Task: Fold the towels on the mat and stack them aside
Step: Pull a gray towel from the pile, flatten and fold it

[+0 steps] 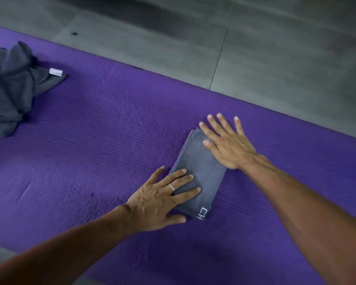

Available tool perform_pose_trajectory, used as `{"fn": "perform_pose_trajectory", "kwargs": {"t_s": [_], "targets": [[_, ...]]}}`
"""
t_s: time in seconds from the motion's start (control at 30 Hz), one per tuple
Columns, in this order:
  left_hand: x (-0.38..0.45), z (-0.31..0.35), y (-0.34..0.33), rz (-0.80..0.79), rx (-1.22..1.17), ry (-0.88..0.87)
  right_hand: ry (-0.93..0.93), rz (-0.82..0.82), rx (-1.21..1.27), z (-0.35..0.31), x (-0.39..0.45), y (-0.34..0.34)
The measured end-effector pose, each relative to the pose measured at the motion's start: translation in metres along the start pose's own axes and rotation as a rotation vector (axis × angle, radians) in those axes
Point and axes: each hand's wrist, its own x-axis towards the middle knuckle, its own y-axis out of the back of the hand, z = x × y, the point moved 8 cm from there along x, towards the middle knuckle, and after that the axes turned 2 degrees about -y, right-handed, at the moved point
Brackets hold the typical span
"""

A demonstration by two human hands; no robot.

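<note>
Towels are what we work with: one folded grey towel (pixel 201 173) lies flat on the purple mat (pixel 111 128), right of the middle, as a narrow rectangle with white letters near its close corner. We press it with both hands, and neither one grips anything. Our left hand (pixel 162 198) lies with straight fingers on the near part of the towel, and it wears a ring (pixel 171 186). Our right hand (pixel 226 145) rests with spread, straight fingers on the far part, and its fingertips reach over the edge onto the mat. A heap of unfolded grey towels (pixel 10 87) sits at the far left of the mat, well apart from the folded one, with a white label (pixel 56 71) showing. Beyond the mat we see grey floor (pixel 255 42).
</note>
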Motion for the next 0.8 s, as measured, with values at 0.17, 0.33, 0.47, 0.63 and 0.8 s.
{"fn": "perform_pose_trajectory", "kwargs": {"t_s": [0.17,0.33,0.47,0.63,0.8], "targets": [[-0.002,0.0,-0.002,0.004,-0.003,0.044,0.271,0.225,0.054,-0.05,-0.053,0.014],[0.001,0.005,0.005,0.06,0.1,0.034,0.075,0.029,0.043,0.007,-0.059,-0.021],[0.018,0.022,0.009,0.143,0.194,0.034,-0.028,0.201,0.064,0.007,-0.061,0.007],[0.025,0.016,0.029,0.236,0.042,-0.017,0.068,0.237,0.221,-0.011,-0.094,0.004],[0.012,-0.036,0.061,0.294,-0.567,0.254,0.081,0.143,0.168,-0.015,-0.094,-0.002]]}}
